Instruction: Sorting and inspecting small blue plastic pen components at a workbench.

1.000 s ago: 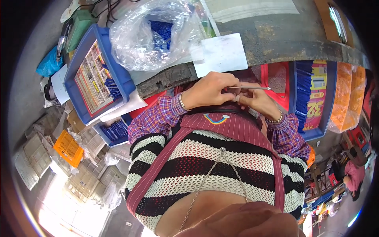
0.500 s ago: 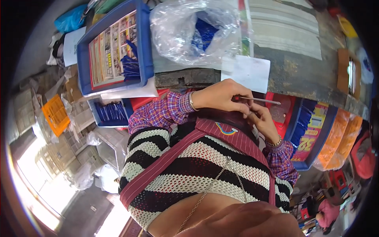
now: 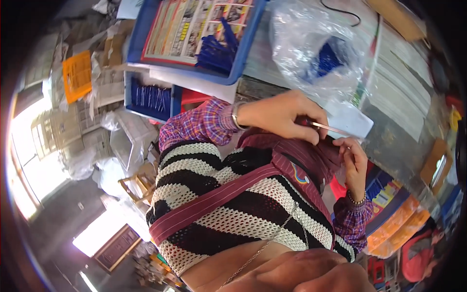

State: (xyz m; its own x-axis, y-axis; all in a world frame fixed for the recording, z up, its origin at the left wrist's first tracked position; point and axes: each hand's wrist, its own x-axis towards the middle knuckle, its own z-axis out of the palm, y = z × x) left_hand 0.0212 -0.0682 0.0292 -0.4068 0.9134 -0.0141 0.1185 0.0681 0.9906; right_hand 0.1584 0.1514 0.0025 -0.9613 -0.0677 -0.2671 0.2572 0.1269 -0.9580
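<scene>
My left hand [image 3: 284,117] is closed around a thin, light-coloured stick [image 3: 333,128] whose tip sticks out to the right over the table edge. My right hand [image 3: 353,163] sits just below that tip with curled fingers that touch a fold of my dark red apron [image 3: 292,160]; what it pinches is hidden. Both wrists come out of plaid sleeves, and a watch is on the left one. A white paper slip [image 3: 352,121] lies on the grey table [image 3: 389,141] right behind the stick.
A clear plastic bag [image 3: 316,53] with blue pieces lies on the table. A blue tray [image 3: 194,36] lined with printed paper holds a bundle of blue sticks; a second blue bin [image 3: 151,97] stands below it. Orange and blue crates [image 3: 396,219] are at the right.
The view has tilted and drifted, so the table and trays now sit higher and to the right. My hands stay together at the apron, with the stick still in the left one.
</scene>
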